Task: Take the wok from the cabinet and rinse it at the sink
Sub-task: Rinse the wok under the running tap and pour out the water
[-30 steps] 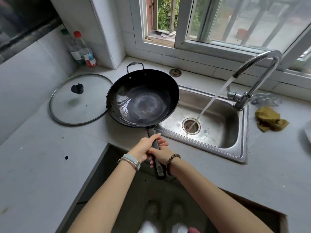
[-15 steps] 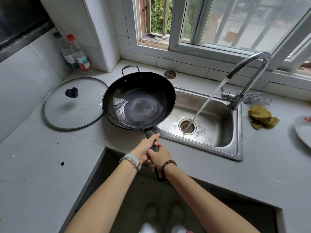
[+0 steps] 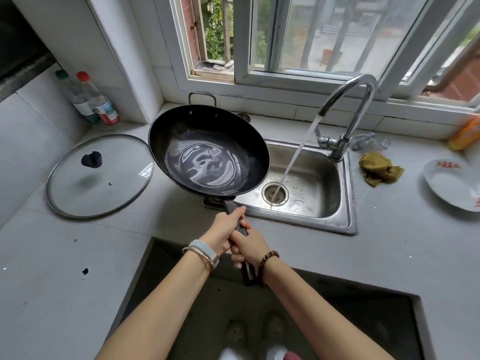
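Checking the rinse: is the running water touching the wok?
Apart. Head view shows bare sink between the water stream and the wok; it lands in the drain.

Both forearms are bare. At mid-frame, the wrist of the left hand (image 3: 220,236) carries a pale blue-grey woven band (image 3: 206,249) and a thin rose-gold bangle (image 3: 200,256). The wrist of the right hand (image 3: 252,246) wears a brown bead bracelet (image 3: 268,257). Pale shoes (image 3: 235,332) show blurred at the bottom centre.

Grey countertop (image 3: 65,268), steel sink (image 3: 320,175), glass lid (image 3: 100,175), two bottles (image 3: 101,106), yellow cloth (image 3: 380,172), white plate (image 3: 452,187)
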### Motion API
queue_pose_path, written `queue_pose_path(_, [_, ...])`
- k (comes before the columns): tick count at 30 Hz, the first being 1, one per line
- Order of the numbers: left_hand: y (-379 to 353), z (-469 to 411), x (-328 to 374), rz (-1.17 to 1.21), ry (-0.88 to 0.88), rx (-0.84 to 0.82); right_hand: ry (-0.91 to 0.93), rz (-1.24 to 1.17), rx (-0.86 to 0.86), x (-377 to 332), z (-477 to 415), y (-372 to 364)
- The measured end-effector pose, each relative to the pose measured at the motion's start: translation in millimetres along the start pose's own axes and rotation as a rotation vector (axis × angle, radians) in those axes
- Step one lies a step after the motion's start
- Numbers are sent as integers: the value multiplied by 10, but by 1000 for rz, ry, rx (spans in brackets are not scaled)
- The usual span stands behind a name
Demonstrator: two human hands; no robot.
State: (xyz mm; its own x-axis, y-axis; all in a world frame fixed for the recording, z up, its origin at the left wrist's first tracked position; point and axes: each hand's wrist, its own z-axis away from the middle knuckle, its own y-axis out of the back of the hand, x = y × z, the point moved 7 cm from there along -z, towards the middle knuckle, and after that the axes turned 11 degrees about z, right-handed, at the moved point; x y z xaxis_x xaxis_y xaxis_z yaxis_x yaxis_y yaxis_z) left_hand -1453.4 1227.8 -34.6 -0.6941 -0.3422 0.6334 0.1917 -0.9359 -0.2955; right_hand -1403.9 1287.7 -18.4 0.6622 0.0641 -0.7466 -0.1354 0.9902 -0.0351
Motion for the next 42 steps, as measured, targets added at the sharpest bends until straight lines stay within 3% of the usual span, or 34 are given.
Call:
queue_pose_path(15, [-730,223,-403,-153,68,-100,-43,-321,54,207,449,552])
queue_pose_path(23, [-612,272,-349,-231,32,-28,-53,-444,-74,223,420,383])
queue_pose_path(31, [-526,281,-255,-115,41,10,-53,-301,-78,113,377,359])
queue_pose_path(42, [-992,319,-539,-67,156,-95,-82,-218,58,157,570,859])
